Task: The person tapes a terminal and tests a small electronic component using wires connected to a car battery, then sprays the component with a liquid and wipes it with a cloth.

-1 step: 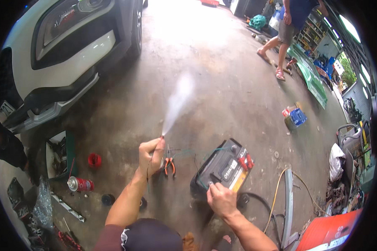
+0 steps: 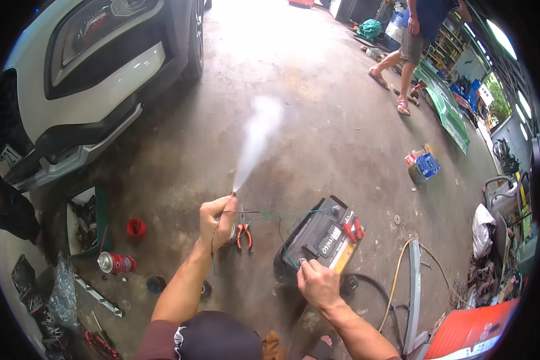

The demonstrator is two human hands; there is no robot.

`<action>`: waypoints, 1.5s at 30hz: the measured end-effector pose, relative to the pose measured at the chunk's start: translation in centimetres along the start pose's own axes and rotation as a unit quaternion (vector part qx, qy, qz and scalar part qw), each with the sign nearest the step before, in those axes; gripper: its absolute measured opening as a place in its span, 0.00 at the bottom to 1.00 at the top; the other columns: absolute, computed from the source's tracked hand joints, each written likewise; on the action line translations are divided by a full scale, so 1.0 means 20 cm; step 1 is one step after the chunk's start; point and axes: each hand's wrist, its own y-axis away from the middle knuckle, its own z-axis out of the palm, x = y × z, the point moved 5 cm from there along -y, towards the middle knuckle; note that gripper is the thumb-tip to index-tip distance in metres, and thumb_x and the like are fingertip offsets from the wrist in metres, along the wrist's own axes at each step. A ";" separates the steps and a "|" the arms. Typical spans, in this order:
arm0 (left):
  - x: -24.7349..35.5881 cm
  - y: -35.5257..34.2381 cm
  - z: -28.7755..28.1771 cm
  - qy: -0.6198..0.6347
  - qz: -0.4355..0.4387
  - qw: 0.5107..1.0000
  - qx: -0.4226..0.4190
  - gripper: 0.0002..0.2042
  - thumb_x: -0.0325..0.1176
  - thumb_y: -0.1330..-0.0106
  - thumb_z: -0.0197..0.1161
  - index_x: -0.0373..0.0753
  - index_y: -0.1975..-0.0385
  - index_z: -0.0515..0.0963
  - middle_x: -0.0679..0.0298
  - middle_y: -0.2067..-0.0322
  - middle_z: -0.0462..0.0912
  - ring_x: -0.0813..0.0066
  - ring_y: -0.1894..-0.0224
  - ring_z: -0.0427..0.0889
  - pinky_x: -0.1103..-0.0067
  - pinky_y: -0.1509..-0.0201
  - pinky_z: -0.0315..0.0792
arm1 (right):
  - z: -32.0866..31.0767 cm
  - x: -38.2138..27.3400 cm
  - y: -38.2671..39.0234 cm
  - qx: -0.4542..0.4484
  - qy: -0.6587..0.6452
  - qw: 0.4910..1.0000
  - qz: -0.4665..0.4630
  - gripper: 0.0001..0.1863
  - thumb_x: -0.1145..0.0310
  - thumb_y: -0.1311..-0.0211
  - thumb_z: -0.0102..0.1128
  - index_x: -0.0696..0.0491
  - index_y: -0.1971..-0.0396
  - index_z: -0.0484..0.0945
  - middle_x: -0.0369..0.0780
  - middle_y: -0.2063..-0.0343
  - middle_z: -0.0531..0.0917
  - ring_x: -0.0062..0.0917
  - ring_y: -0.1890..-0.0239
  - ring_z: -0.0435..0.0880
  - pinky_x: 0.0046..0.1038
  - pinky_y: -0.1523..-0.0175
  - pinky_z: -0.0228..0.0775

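Note:
My left hand (image 2: 213, 223) is closed around a small spray nozzle (image 2: 233, 194) with a reddish tip. White mist (image 2: 258, 132) fans out from it, up and slightly right, over the floor. Thin green wires (image 2: 270, 213) run from near this hand to a black car battery (image 2: 318, 231). The fingers of my right hand (image 2: 320, 285) pinch a thin wire end against the battery's near terminal. Two red clips (image 2: 353, 230) rest on the battery's right side. Orange-handled pliers (image 2: 244, 237) lie on the floor, just right of my left hand.
A white car (image 2: 102, 78) stands at the upper left. On the floor nearby are a red spray can (image 2: 117, 263), a red cap (image 2: 136, 228) and a parts tray (image 2: 99, 225). A blue container (image 2: 426, 166) and a metal bar (image 2: 414, 294) lie rightward. Another person (image 2: 411, 54) stands at the back right.
The mist plume has changed shape slightly, with a wider top. Both hands keep their places and grips.

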 end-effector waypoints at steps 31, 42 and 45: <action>-0.01 0.03 0.00 0.018 -0.031 0.999 0.012 0.25 0.41 0.19 0.61 0.38 0.83 0.69 0.76 0.84 0.65 0.88 0.79 0.60 0.79 0.75 0.51 | 0.04 -0.01 0.04 -0.025 0.019 1.000 0.000 0.04 0.71 0.35 0.67 0.54 0.69 0.80 0.41 0.71 0.83 0.35 0.70 0.89 0.37 0.65 0.82; 0.02 0.03 -0.02 0.021 -0.014 1.000 0.018 0.27 0.41 0.18 0.60 0.39 0.85 0.67 0.75 0.85 0.63 0.87 0.80 0.58 0.78 0.75 0.48 | 0.06 -0.01 0.03 -0.007 0.021 1.000 -0.009 0.05 0.73 0.36 0.67 0.53 0.71 0.79 0.41 0.72 0.83 0.36 0.70 0.89 0.37 0.65 0.81; 0.00 0.03 -0.01 0.031 -0.029 0.999 0.020 0.26 0.41 0.19 0.61 0.39 0.84 0.68 0.76 0.85 0.64 0.88 0.80 0.58 0.79 0.75 0.48 | 0.05 0.00 0.03 -0.001 0.014 1.000 -0.005 0.06 0.73 0.35 0.66 0.54 0.71 0.79 0.42 0.73 0.82 0.37 0.71 0.89 0.38 0.65 0.81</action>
